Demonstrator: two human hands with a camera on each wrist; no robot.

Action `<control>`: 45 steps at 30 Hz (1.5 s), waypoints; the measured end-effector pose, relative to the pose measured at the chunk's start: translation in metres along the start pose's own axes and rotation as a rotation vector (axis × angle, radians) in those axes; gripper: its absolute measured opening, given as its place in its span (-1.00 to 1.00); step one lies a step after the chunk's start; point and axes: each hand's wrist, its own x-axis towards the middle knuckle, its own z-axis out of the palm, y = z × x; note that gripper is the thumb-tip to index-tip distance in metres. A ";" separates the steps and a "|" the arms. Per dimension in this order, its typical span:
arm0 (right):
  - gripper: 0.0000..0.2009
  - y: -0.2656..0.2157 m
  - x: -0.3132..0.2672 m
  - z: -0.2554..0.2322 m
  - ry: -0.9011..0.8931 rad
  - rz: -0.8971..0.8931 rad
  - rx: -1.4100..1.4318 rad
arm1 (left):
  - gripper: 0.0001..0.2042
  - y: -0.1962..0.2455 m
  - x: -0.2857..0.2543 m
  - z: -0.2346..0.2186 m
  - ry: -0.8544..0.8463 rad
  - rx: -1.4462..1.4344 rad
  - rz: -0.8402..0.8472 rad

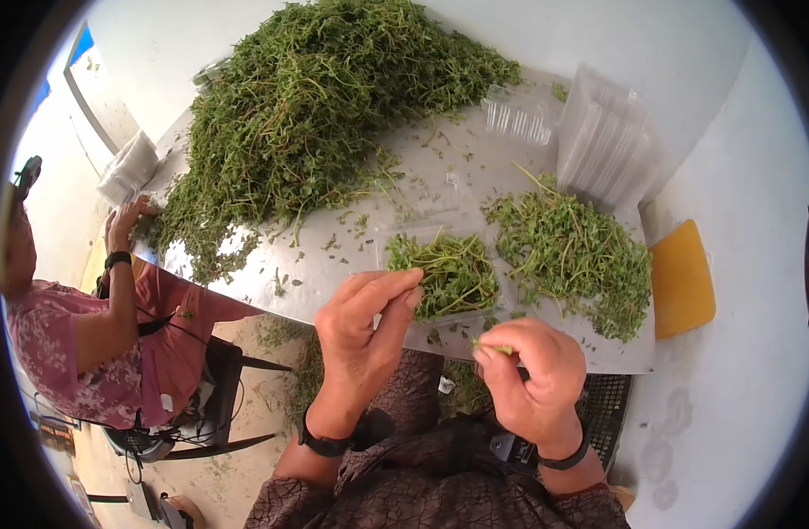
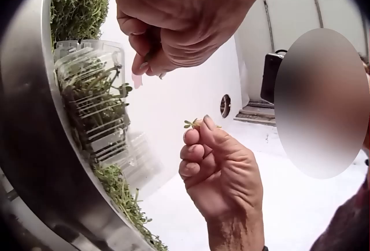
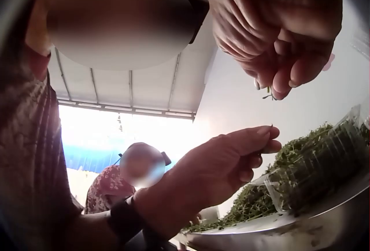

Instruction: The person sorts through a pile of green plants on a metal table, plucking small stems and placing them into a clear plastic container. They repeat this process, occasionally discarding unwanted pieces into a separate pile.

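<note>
My right hand pinches a small green sprig between thumb and forefinger. In the left wrist view the sprig's little leaves stick out past the fingertips. To the left, my left hand is raised level with it, thumb and forefinger tips together. A tiny bit of stem shows at those tips in the right wrist view. Both hands are held up in front of a clear plastic tray filled with leafy green stems on the metal table. The left fingers partly overlap the tray.
A large heap of greens covers the back left; a smaller pile lies right of the tray. Stacked clear containers and an open one stand behind. Another person sits at left. A yellow chair back is at right.
</note>
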 end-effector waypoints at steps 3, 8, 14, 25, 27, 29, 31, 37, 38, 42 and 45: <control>-0.86 0.010 0.000 0.005 0.046 0.098 0.084 | -0.80 -0.002 0.002 0.001 -0.057 0.031 -0.065; -0.87 0.015 0.007 0.007 -0.005 0.144 0.062 | -0.78 -0.013 0.001 -0.005 -0.065 -0.082 -0.025; -0.89 0.017 0.016 0.013 -0.017 0.124 0.036 | -0.70 -0.020 0.002 -0.007 -0.186 -0.052 0.106; -0.88 0.021 0.018 0.013 -0.007 0.139 0.009 | -0.59 -0.027 -0.006 -0.015 -0.148 -0.269 -0.005; -0.88 0.022 0.021 0.013 -0.007 0.131 0.002 | -0.63 -0.031 -0.009 -0.019 -0.164 -0.219 0.010; -0.89 0.022 0.025 0.016 0.007 0.116 0.002 | -0.64 -0.033 -0.013 -0.019 -0.151 -0.167 0.066; -0.90 0.023 0.027 0.020 0.011 0.115 0.015 | -0.65 -0.032 -0.016 -0.020 -0.139 -0.115 0.122; -0.86 0.031 0.033 0.028 -0.036 0.043 -0.087 | -0.65 -0.023 -0.015 -0.014 -0.220 0.245 0.349; -0.84 0.031 0.034 0.027 -0.080 -0.004 -0.186 | -0.65 -0.024 -0.016 -0.012 -0.218 0.240 0.352; -0.80 0.030 0.038 0.024 -0.101 -0.009 -0.293 | -0.67 -0.026 -0.019 -0.010 -0.204 0.271 0.333; -0.79 0.032 0.035 0.010 0.021 -0.041 -0.366 | -0.69 -0.021 -0.016 -0.015 -0.174 0.272 0.326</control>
